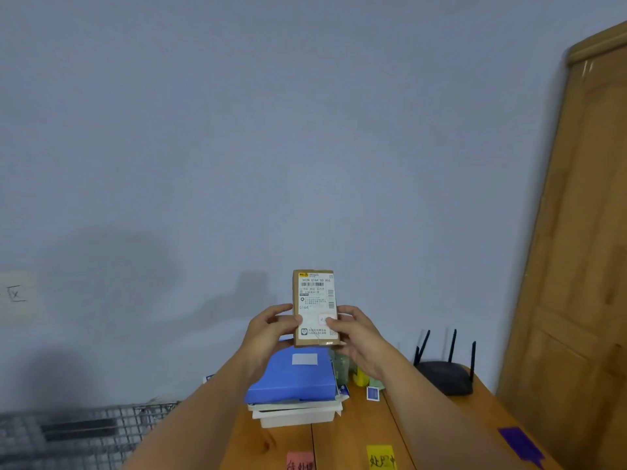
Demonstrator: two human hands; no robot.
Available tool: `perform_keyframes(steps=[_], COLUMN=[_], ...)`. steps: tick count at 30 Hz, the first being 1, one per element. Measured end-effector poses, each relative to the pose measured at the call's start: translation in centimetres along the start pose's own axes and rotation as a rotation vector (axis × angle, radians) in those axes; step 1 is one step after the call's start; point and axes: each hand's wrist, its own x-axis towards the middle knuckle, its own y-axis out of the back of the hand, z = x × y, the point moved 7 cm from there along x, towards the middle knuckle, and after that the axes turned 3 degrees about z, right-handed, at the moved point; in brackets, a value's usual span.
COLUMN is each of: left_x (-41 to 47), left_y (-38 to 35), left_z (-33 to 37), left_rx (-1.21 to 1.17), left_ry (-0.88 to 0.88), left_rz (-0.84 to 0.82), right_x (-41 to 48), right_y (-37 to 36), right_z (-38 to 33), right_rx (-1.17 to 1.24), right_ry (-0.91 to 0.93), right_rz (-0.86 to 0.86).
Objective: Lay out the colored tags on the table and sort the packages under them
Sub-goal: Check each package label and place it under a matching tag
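A small brown cardboard package [314, 300] with a white shipping label stands upright in the air before the wall, label facing me. My left hand [271, 329] grips its lower left edge and my right hand [356, 334] grips its lower right edge, thumb on a small pink sticker. On the wooden table [356, 432] below lie three tags: a pink tag [300, 461], a yellow tag [381, 457] with handwriting, and a purple tag [520, 444] at the right.
A blue folder [293, 379] lies on a stack of white boxes at the table's back. A black router [444, 376] with antennas stands at the back right. A wire cage [88, 432] sits lower left, a wooden door [583, 266] on the right.
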Motion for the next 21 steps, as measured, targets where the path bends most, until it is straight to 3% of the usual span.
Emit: perform_keyframes(steps=[21], left_x=[-4.6], left_y=[-5.7], left_z=[-3.5], left_rx=[0.059], left_ry=[0.038], left_rz=[0.111], right_x=[-4.2], right_y=[7.5], right_z=[0.6], right_rx=[-0.101], right_ry=[-0.038], right_rz=[-0.087])
